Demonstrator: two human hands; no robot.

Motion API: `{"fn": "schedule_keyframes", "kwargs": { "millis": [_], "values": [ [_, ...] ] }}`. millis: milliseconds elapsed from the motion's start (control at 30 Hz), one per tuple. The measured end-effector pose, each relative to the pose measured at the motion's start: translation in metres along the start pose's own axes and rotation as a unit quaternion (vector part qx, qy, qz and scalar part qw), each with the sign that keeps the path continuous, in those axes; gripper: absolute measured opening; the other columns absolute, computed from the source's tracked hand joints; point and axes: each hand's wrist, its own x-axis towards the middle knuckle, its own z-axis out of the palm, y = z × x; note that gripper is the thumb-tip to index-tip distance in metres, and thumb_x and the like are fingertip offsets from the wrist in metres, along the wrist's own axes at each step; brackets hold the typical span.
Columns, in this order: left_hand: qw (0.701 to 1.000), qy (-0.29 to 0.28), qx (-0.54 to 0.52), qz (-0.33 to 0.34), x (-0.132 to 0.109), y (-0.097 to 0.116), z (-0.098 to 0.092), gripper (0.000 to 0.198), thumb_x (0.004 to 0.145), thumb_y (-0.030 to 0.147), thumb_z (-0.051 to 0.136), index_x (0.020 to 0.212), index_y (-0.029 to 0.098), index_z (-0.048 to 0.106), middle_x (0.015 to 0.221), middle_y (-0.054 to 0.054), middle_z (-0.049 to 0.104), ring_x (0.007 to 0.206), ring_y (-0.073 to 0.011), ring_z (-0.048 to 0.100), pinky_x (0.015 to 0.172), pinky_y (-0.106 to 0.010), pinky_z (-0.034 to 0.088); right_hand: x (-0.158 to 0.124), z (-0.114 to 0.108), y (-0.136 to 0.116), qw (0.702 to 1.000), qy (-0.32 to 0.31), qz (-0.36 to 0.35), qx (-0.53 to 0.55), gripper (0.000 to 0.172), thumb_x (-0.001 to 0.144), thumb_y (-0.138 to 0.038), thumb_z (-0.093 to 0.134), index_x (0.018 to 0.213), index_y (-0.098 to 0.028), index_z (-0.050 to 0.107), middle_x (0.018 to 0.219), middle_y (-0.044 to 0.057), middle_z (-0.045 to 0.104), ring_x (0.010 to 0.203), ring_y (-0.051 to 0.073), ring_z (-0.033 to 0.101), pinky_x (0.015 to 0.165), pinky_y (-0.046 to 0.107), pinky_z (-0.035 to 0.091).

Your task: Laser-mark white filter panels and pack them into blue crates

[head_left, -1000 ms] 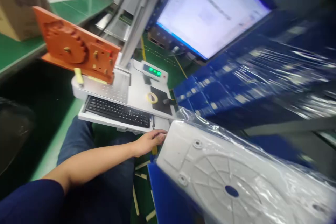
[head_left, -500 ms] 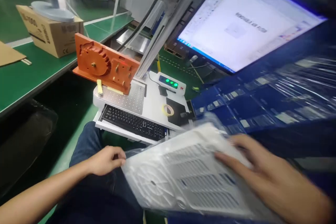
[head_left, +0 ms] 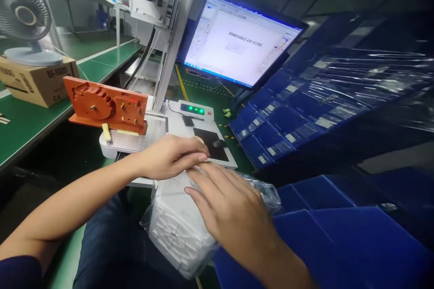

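A white plastic cover (head_left: 176,230) with a round grille lies in a clear plastic bag (head_left: 267,192) above my lap. My left hand (head_left: 174,156) is at the far edge of the cover, its fingers closed in a pinch by the bag's edge; what they grip is too small to make out. Beside it, my right hand (head_left: 230,203) rests over the cover with its fingers spread and thumb apart, hiding part of the grille.
An orange fixture (head_left: 105,106) stands on a perforated plate of the white workstation (head_left: 172,119). A monitor (head_left: 237,40) is behind. Blue boxes (head_left: 339,235) fill the right. A fan (head_left: 27,13) sits on a carton (head_left: 50,81) at left.
My left hand has moved right and up, close to my right hand, which has shifted left. The bagged cover has turned and moved left. The view has shifted, showing more blue boxes.
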Motion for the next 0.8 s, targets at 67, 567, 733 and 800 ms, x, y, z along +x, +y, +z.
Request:
{"fn": "schedule_keyframes", "kwargs": {
  "millis": [67, 567, 733, 800],
  "values": [
    [0.996, -0.069, 0.057, -0.022, 0.004, 0.004, -0.003, 0.033, 0.116, 0.042, 0.052, 0.115, 0.018, 0.075, 0.100, -0.007, 0.082, 0.086, -0.0192, 0.076, 0.077, -0.028, 0.051, -0.020, -0.011, 0.000, 0.996, 0.077, -0.014, 0.046, 0.025, 0.099, -0.007, 0.072, 0.122, -0.016, 0.072, 0.122, 0.010, 0.078, 0.119, 0.030, 0.074, 0.100, 0.044, 0.061],
    [0.956, -0.118, 0.149, -0.222, -0.030, 0.012, -0.038, 0.042, 0.094, 0.045, 0.084, 0.119, 0.022, 0.058, 0.096, -0.004, 0.074, 0.079, -0.0229, 0.071, 0.070, -0.031, 0.048, -0.216, 0.189, -0.043, 0.677, -0.085, 0.480, 0.551, 0.090, 0.079, -0.069, 0.088, 0.150, -0.019, 0.062, 0.143, 0.019, 0.073, 0.134, 0.039, 0.070, 0.115, 0.051, 0.057],
    [0.974, -0.016, 0.096, -0.204, -0.056, 0.007, -0.030, 0.026, 0.100, 0.041, 0.078, 0.105, 0.023, 0.059, 0.108, -0.009, 0.079, 0.107, -0.0267, 0.079, 0.085, -0.034, 0.058, -0.211, 0.210, -0.071, 0.677, -0.049, 0.520, 0.520, 0.064, 0.073, -0.077, 0.083, 0.102, -0.019, 0.083, 0.098, 0.013, 0.085, 0.095, 0.042, 0.081, 0.083, 0.045, 0.067],
    [0.981, 0.033, 0.092, -0.165, -0.065, 0.013, -0.030, 0.017, 0.105, 0.035, 0.071, 0.103, 0.022, 0.061, 0.117, -0.013, 0.081, 0.119, -0.0269, 0.078, 0.095, -0.034, 0.059, -0.209, 0.206, -0.071, 0.691, -0.023, 0.512, 0.509, 0.055, 0.074, -0.076, 0.082, 0.092, -0.025, 0.084, 0.089, 0.009, 0.084, 0.088, 0.043, 0.082, 0.075, 0.045, 0.068]
  ]
}}
